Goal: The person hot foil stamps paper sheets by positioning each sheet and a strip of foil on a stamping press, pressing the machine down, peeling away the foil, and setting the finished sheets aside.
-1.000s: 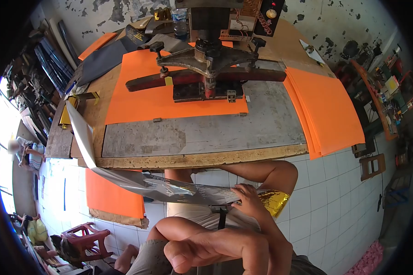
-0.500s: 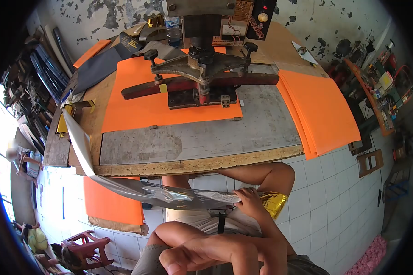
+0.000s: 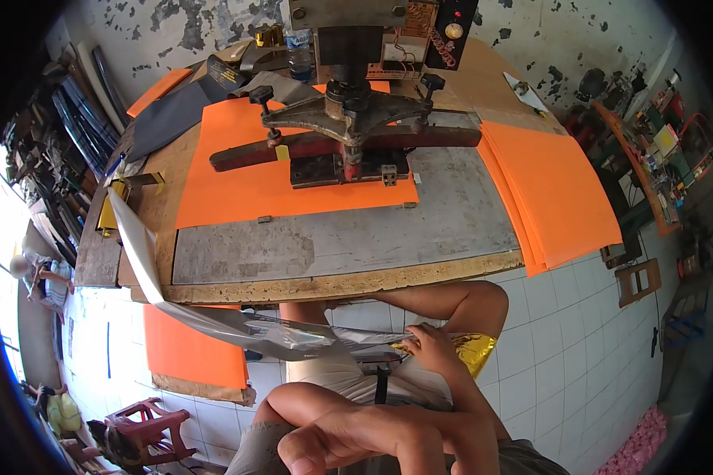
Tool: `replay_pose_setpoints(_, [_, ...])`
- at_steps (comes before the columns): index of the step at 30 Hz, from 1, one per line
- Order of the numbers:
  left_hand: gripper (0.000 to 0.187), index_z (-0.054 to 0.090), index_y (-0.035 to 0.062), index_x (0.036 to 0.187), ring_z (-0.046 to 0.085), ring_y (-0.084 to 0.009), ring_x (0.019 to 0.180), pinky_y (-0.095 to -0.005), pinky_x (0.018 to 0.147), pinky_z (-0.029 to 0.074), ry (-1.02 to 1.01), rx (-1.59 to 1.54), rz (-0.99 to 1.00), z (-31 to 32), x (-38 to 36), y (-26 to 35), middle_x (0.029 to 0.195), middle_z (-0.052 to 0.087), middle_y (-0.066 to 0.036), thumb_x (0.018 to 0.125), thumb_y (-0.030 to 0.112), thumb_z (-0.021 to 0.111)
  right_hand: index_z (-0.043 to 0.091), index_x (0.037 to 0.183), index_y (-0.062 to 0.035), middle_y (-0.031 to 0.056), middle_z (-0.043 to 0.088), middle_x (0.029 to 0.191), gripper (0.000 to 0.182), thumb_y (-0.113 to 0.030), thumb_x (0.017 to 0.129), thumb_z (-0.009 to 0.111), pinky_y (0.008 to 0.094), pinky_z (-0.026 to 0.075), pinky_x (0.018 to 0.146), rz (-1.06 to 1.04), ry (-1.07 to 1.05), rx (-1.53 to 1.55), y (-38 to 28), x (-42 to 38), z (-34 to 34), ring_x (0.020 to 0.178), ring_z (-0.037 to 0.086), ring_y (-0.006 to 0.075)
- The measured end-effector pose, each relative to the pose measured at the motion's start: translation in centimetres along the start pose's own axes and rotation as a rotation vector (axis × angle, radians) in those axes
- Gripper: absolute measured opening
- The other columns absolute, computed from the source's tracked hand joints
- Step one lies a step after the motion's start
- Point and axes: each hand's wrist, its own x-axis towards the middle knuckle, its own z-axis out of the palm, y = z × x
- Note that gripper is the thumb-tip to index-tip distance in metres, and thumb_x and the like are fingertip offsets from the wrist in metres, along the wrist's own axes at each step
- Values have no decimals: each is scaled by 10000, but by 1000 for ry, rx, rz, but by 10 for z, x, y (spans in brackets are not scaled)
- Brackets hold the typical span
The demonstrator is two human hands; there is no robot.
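My right hand [image 3: 429, 348] is closed on the right end of a long foil strip [image 3: 281, 336], above my lap. The strip is shiny grey and partly see-through, and it runs left, then bends up past the table's left front corner. Gold foil [image 3: 474, 353] lies just right of this hand. My left hand [image 3: 348, 443] is very near the camera at the bottom edge, its fingers bent and partly cut off, so what it holds is hidden. Beyond the strip, a press [image 3: 348, 134] stands over an orange sheet [image 3: 230, 170] on the metal plate [image 3: 356, 241].
Folded orange sheets [image 3: 554, 190] hang over the table's right edge. Dark sheets [image 3: 166, 123] and a bottle [image 3: 298, 54] are at the back left. More orange sheets [image 3: 190, 348] lie below the table, near a red stool [image 3: 146, 431]. A person [image 3: 47, 281] is far left.
The strip's right part has twisted and narrowed, looking more see-through near my right hand. The fingers of my right hand have shifted slightly. My left hand has barely moved.
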Motion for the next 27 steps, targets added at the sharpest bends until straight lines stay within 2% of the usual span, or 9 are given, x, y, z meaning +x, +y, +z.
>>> replay_pose_setpoints(7, [622,603,25,1064,612,-307,956,-419,869,494,112,294,-316,-12,-25,42,1067,645,-186,1059,591,344,713,1018,-46,147,715,956,241,-273,1006,631,458,535,800,-42,39,157,4,1,-22,901,687,372])
replay_pose_setpoints(10, [358,629,5,1113,648,-236,934,-388,798,517,294,781,-753,-9,-55,68,1002,676,-106,1052,353,570,702,1038,-25,170,729,981,256,-270,1003,639,471,536,778,-26,-36,300,-14,-1,-65,908,685,394])
replay_pose_setpoints(12, [326,629,9,1146,665,-192,975,-374,830,524,292,839,-1243,-14,-83,83,1007,692,-79,1057,319,584,697,1052,-8,170,728,949,224,-223,1007,654,416,539,768,50,-28,380,-22,-6,-93,877,706,334])
replay_pose_setpoints(15, [360,641,45,1191,672,-179,1001,-362,867,527,363,469,-1693,-32,-158,89,1017,698,-69,1068,376,575,693,1055,11,155,718,916,186,-167,1009,665,357,536,755,154,-14,541,-25,-12,-121,835,699,266])
replay_pose_setpoints(18, [404,643,58,1243,672,-214,1030,-372,912,523,381,804,-1673,-33,-232,90,1053,711,-77,1075,413,548,685,1055,29,134,715,918,165,-128,1006,671,320,533,748,118,43,541,-23,-10,-147,825,686,215])
replay_pose_setpoints(19, [468,625,70,1332,662,-221,1073,-374,947,513,467,923,-1832,-33,-238,87,1118,720,-95,1075,451,537,684,1057,34,127,718,927,167,-124,1005,673,317,536,748,108,41,529,-20,-12,-152,830,685,208])
replay_pose_setpoints(22, [520,587,67,1405,652,-210,1095,-374,963,506,834,1093,-1549,-37,-254,84,1168,722,-122,1066,460,561,690,1084,16,81,724,969,205,-118,942,754,303,548,760,133,-2,571,-24,-15,-170,857,682,168])
replay_pose_setpoints(23, [513,600,42,1396,645,-194,1104,-362,987,499,917,1209,-1309,-38,-265,78,1181,720,-124,1060,430,590,692,1089,10,73,724,981,239,-123,914,787,299,549,763,123,-32,582,-29,-17,-178,859,681,162])
replay_pose_setpoints(27, [416,659,-9,1309,652,-196,1132,-344,992,513,1088,1140,-1310,-38,-278,98,1236,717,-109,1021,291,679,713,1130,-27,52,691,926,460,-141,741,930,283,519,698,19,-80,455,-37,-25,-194,783,647,150])
